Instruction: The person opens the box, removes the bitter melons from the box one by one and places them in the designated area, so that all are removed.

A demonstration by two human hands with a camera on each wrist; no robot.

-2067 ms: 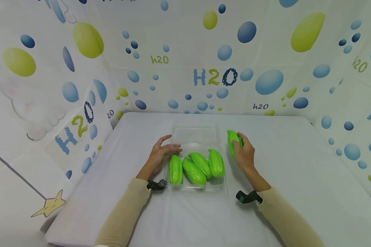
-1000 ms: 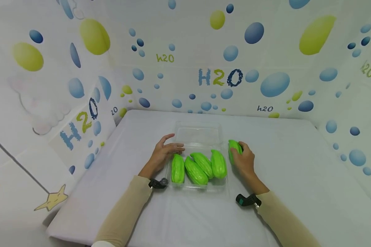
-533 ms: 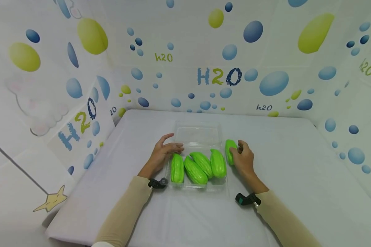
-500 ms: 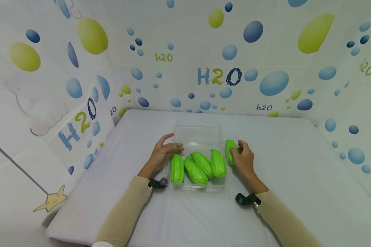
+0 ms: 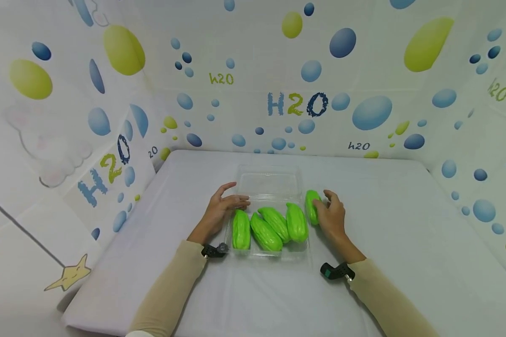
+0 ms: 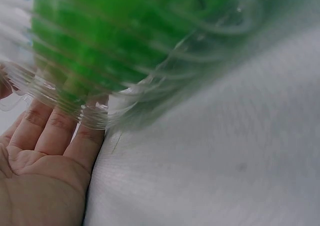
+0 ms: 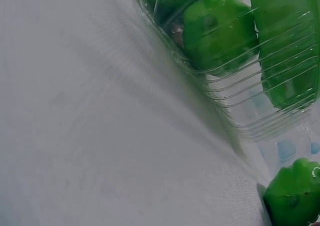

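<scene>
A clear plastic clamshell box [image 5: 257, 254] stands on the table, its lid [image 5: 270, 185] folded back to the far side. Several bright green, ridged bitter melons [image 5: 296, 222] lie in it side by side. My left hand [image 5: 217, 213] is at the box's left back corner, its fingers extended; in the left wrist view the fingers [image 6: 57, 131] reach along the clear wall. Another bitter melon [image 5: 311, 208] lies on the table just right of the box. My right hand [image 5: 332, 216] is beside it, thumb near or touching its right side, other fingers off it.
A white cloth covers the table [image 5: 375, 201]. A printed white curtain [image 5: 253, 56] with blue and green spots hangs behind and at both sides. Each wrist wears a black strap with a small camera [image 5: 337, 271].
My right hand has brought its bitter melon nearer and set it down right of the box. The fingers have come off the melon, which sits slightly farther left. My left hand has hardly moved.
</scene>
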